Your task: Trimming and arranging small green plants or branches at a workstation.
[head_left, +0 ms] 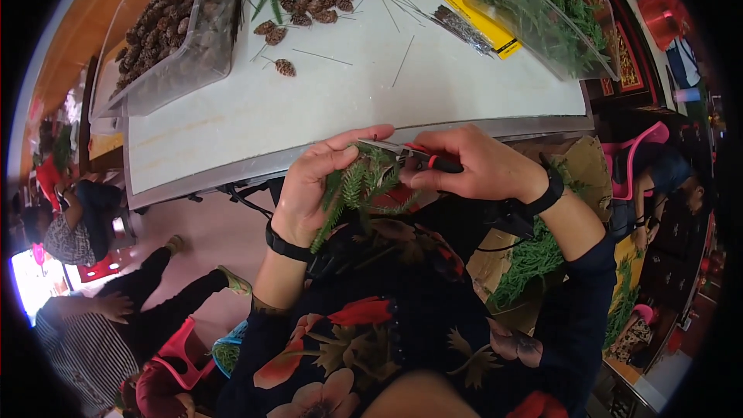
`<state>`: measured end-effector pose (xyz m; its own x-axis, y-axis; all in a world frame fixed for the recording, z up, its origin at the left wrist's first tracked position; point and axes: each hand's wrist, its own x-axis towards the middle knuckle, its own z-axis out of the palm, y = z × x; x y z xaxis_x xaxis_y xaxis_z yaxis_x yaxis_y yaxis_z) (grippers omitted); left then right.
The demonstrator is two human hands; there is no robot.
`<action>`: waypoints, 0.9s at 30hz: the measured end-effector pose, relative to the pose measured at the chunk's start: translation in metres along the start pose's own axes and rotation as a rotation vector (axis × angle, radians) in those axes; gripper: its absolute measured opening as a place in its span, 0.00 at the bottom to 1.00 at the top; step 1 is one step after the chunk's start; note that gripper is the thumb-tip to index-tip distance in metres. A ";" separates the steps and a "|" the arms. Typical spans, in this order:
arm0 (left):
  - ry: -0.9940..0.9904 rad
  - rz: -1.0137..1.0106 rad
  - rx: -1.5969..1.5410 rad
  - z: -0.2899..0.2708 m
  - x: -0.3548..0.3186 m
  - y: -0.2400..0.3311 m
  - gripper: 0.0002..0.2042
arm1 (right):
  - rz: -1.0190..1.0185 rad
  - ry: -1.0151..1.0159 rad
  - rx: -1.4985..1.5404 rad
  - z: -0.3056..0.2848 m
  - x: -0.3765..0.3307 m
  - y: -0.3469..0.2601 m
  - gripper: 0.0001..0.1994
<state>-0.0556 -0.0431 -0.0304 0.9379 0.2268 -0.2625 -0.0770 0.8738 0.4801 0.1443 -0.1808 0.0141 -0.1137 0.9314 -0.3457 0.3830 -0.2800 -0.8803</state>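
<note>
Just in front of the table's near edge, my left hand (303, 190) pinches a green artificial pine sprig (354, 190) between thumb and fingers. The sprig's needles hang down over my palm and toward my lap. My right hand (499, 164) is closed round pliers (446, 163) with red and black handles. Their metal jaws point left and reach the top of the sprig, beside my left fingertips. Whether the jaws grip anything there is too small to make out.
On the white table (309, 101) lie loose pine cones (317, 0), thin wires (402, 60) and a yellow card package (472, 11). A clear bin of pine cones (162, 27) stands left, a clear bin of greenery (542, 15) right. Greenery fills a cardboard box (592, 170). Other people sit on both sides.
</note>
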 end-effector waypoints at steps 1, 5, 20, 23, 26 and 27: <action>0.008 0.040 0.030 -0.001 0.001 0.000 0.20 | -0.012 0.034 -0.053 -0.001 0.000 -0.004 0.20; 0.123 0.148 0.235 0.004 -0.006 0.002 0.20 | -0.037 0.108 -0.162 -0.001 0.000 -0.011 0.19; 0.321 0.525 0.806 0.014 -0.009 -0.009 0.27 | -0.109 0.320 -0.299 0.012 0.002 -0.019 0.17; 0.342 0.534 0.805 0.022 -0.010 -0.008 0.26 | -0.089 0.320 -0.288 0.013 0.004 -0.019 0.17; 0.363 0.565 0.763 0.023 -0.008 -0.007 0.22 | -0.068 0.311 -0.291 0.011 0.007 -0.020 0.17; 0.372 0.527 0.810 0.015 -0.007 -0.009 0.20 | -0.057 0.308 -0.294 0.010 0.007 -0.020 0.17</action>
<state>-0.0565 -0.0586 -0.0200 0.6770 0.7353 -0.0321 -0.0677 0.1056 0.9921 0.1264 -0.1709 0.0261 0.1197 0.9819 -0.1469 0.6342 -0.1895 -0.7496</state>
